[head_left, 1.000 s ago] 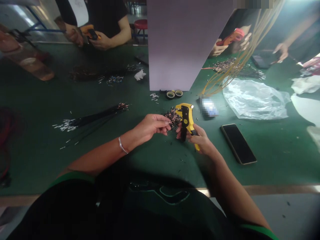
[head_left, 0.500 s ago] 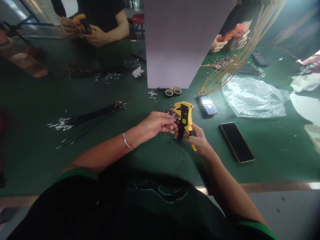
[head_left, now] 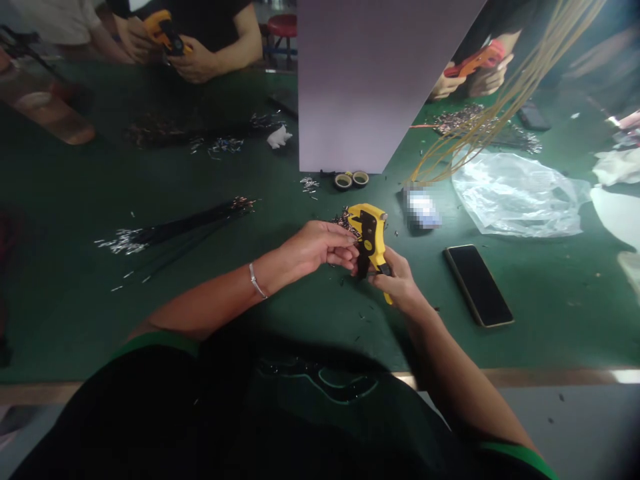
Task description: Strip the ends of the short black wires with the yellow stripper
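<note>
My right hand [head_left: 397, 277] is wrapped round a yellow and black wire stripper [head_left: 371, 233], held upright with its head pointing away from me. Close by on its left, my left hand [head_left: 320, 247] has thumb and fingers pinched together at the side of the tool. Whatever lies in that pinch is too small to make out. Just beyond my left fingertips, partly hidden by hand and tool, sits a pile of short metal-tipped wire ends [head_left: 344, 219]. A bundle of black wires [head_left: 190, 223] with bare silvery ends lies to the left.
A grey-white panel [head_left: 360, 87] stands ahead, two tape rolls [head_left: 343, 181] at its foot. To the right are a smartphone [head_left: 479, 285], a blurred-out small phone [head_left: 423, 208], a clear plastic bag [head_left: 520, 193] and yellowish wires [head_left: 470, 133]. Across the table, co-workers' hands [head_left: 195, 61] hold similar tools.
My left hand has shifted slightly right, closer to the wire stripper. The view has turned a little, and a light-coloured sleeve now shows at the far upper left.
</note>
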A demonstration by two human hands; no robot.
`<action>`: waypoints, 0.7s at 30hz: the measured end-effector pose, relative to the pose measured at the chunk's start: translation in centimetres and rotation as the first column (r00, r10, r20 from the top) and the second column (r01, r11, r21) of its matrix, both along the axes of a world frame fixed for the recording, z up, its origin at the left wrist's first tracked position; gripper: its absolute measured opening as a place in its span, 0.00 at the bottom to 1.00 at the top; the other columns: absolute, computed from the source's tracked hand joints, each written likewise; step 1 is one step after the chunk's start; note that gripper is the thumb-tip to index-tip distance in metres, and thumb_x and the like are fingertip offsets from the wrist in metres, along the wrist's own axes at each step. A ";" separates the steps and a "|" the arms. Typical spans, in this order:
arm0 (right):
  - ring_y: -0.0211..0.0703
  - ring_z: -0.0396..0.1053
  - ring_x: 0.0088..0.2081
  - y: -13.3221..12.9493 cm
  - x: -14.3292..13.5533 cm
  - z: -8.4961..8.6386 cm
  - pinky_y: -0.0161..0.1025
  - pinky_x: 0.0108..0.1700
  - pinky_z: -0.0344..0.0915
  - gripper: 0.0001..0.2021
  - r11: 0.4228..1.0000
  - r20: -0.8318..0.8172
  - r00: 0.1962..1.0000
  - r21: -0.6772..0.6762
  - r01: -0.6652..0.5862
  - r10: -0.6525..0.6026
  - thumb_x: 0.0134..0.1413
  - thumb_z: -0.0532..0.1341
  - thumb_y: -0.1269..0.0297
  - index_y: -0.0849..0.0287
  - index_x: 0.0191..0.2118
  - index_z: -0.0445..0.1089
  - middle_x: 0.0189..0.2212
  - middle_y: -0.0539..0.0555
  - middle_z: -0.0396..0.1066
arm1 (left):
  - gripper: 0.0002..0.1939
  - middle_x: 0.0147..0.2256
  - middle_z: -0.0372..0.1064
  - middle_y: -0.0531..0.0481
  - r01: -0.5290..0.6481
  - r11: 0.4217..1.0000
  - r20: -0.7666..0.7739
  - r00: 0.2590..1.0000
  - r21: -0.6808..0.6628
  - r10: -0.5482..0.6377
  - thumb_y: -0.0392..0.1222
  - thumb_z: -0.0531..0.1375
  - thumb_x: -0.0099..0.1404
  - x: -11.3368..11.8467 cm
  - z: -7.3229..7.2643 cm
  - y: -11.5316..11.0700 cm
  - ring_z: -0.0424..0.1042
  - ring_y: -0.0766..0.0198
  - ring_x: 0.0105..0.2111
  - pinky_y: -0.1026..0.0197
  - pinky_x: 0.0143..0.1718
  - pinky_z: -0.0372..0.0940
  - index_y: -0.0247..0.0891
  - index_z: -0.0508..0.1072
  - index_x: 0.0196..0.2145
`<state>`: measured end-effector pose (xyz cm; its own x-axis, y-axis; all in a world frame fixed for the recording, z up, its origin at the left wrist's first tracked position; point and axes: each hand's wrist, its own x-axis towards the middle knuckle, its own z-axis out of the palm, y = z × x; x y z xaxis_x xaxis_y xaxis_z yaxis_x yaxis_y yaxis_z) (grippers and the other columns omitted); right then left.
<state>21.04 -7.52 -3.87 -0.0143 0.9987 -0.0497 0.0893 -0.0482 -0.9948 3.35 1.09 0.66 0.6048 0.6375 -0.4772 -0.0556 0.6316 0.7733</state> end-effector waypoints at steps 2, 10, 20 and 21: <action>0.46 0.71 0.32 -0.1 -0.1 0.0 0.44 0.37 0.70 0.15 1.000 0.000 1.000 0.018 0.010 -0.010 0.34 0.59 0.68 0.55 0.35 0.68 0.31 0.51 0.74 | 0.02 0.25 0.74 0.44 -0.005 1.000 0.002 1.000 0.006 0.005 0.26 0.61 0.62 0.0 0.1 0.0 0.71 0.67 0.22 0.55 0.32 0.71 0.27 0.74 0.32; 0.44 0.71 0.31 -0.4 -0.6 -0.3 0.42 0.36 0.69 0.16 0.999 0.011 1.000 0.035 0.023 -0.023 0.36 0.60 0.69 0.57 0.38 0.69 0.31 0.50 0.73 | 0.02 0.24 0.74 0.45 0.008 1.000 0.016 1.000 0.027 -0.008 0.27 0.63 0.60 -0.2 -0.5 0.3 0.71 0.66 0.22 0.55 0.32 0.71 0.28 0.74 0.30; 0.40 0.69 0.29 -0.4 -1.1 -0.6 0.39 0.33 0.67 0.14 0.997 0.021 0.999 0.067 0.028 -0.030 0.39 0.61 0.71 0.58 0.38 0.68 0.28 0.48 0.72 | 0.02 0.24 0.74 0.46 0.040 0.998 -0.009 0.999 0.054 -0.040 0.28 0.64 0.58 -0.3 -0.4 0.1 0.72 0.67 0.21 0.57 0.30 0.72 0.28 0.74 0.29; 0.40 0.68 0.28 -0.4 -1.1 -0.7 0.39 0.33 0.66 0.14 0.997 0.029 0.999 0.071 0.032 -0.034 0.40 0.61 0.71 0.58 0.38 0.68 0.27 0.48 0.71 | 0.02 0.24 0.74 0.46 0.040 0.998 -0.014 0.999 0.052 -0.040 0.28 0.64 0.58 -0.3 -0.3 0.1 0.72 0.67 0.21 0.57 0.30 0.72 0.28 0.74 0.29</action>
